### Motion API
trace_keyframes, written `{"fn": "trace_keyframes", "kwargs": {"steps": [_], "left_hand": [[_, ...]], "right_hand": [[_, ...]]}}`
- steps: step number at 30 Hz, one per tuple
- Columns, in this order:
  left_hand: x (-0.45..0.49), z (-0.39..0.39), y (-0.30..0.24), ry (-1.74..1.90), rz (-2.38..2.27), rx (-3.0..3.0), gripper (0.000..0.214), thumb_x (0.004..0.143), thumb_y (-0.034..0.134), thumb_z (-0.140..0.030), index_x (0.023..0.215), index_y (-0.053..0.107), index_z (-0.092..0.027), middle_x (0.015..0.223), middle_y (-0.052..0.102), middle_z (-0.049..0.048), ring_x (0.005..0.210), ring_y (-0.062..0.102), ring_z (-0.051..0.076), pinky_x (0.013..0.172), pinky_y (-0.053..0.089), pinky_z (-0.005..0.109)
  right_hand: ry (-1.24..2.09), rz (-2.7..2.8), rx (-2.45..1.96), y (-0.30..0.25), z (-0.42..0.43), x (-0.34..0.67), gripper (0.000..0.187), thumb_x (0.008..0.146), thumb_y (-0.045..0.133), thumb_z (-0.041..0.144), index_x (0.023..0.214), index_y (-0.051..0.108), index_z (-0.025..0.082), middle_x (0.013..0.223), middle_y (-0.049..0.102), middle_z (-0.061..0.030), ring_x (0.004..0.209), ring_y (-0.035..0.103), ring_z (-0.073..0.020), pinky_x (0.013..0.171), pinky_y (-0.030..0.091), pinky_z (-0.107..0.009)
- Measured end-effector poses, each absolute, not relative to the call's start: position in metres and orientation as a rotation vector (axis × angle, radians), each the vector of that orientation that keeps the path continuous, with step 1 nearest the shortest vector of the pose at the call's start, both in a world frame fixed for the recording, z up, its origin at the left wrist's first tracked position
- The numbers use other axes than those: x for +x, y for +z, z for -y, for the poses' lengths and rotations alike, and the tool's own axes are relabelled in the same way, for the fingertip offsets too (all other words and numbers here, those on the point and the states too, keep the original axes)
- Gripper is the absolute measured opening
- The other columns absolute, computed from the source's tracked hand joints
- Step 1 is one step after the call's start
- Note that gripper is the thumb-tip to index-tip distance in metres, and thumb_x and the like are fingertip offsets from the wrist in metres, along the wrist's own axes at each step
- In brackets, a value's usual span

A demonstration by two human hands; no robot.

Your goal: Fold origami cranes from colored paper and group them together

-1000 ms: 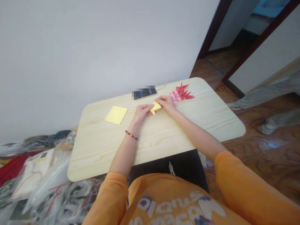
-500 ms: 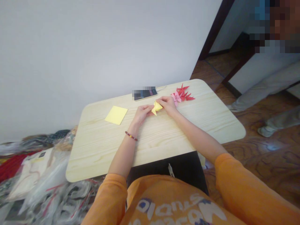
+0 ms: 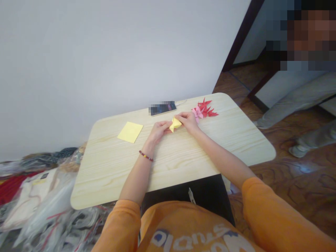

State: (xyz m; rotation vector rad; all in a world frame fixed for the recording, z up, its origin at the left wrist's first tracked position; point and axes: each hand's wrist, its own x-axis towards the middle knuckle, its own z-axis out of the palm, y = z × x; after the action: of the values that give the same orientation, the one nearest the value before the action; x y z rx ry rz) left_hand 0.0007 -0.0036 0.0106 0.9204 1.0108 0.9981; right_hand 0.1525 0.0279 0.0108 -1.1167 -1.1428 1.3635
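A small folded yellow origami piece (image 3: 175, 123) is held between both hands over the middle of the table. My left hand (image 3: 160, 130) pinches its left side, with the fingers partly behind the paper. My right hand (image 3: 188, 120) grips its upper right edge between thumb and fingers. Flat on the table to the left lies a yellow square of paper (image 3: 130, 132). Just beyond my right hand rest a pink origami figure (image 3: 198, 112) and several red pointed origami figures (image 3: 207, 107), bunched together.
A phone (image 3: 163, 108) with a cable lies at the back edge of the wooden table (image 3: 105, 175), by the wall. Clothes and plastic-wrapped bundles (image 3: 52, 203) lie on the left. Another person's legs (image 3: 291, 105) show on the right.
The view has tilted slightly, so the table sits lower in the picture. Both hands keep hold of the yellow piece, which has turned a little. The other person has shifted slightly.
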Motion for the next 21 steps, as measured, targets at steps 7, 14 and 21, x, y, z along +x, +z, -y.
{"fn": "trace_keyframes", "kwargs": {"steps": [7, 14, 21], "left_hand": [[0.003, 0.004, 0.011, 1.014, -1.015, 0.962, 0.039, 0.056, 0.08, -0.045, 0.075, 0.073, -0.012, 0.072, 0.071, 0.0066, 0.064, 0.062, 0.014, 0.063, 0.048, 0.024], [0.003, 0.005, 0.013, 1.027, -1.005, 1.004, 0.04, 0.055, 0.08, -0.048, 0.073, 0.072, -0.013, 0.071, 0.071, 0.0065, 0.062, 0.062, 0.014, 0.062, 0.047, 0.024], [0.002, 0.004, 0.013, 1.021, -1.006, 1.027, 0.043, 0.055, 0.08, -0.05, 0.074, 0.071, -0.013, 0.069, 0.071, 0.0062, 0.064, 0.063, 0.015, 0.063, 0.047, 0.025]], "right_hand": [[1.333, 1.167, -1.154, 0.019, -0.025, 0.154, 0.029, 0.055, 0.071, 0.043, 0.062, 0.064, 0.015, 0.055, 0.059, 0.0004, 0.048, 0.047, -0.0094, 0.041, 0.032, -0.021], [1.351, 1.133, -1.143, 0.02, -0.023, 0.153, 0.032, 0.052, 0.075, 0.044, 0.061, 0.064, 0.015, 0.055, 0.06, 0.0005, 0.048, 0.048, -0.0093, 0.041, 0.033, -0.021], [1.377, 1.09, -1.127, 0.01, -0.027, 0.152, 0.033, 0.052, 0.075, 0.045, 0.065, 0.065, 0.016, 0.06, 0.063, -0.0005, 0.052, 0.052, -0.0108, 0.044, 0.037, -0.022]]}}
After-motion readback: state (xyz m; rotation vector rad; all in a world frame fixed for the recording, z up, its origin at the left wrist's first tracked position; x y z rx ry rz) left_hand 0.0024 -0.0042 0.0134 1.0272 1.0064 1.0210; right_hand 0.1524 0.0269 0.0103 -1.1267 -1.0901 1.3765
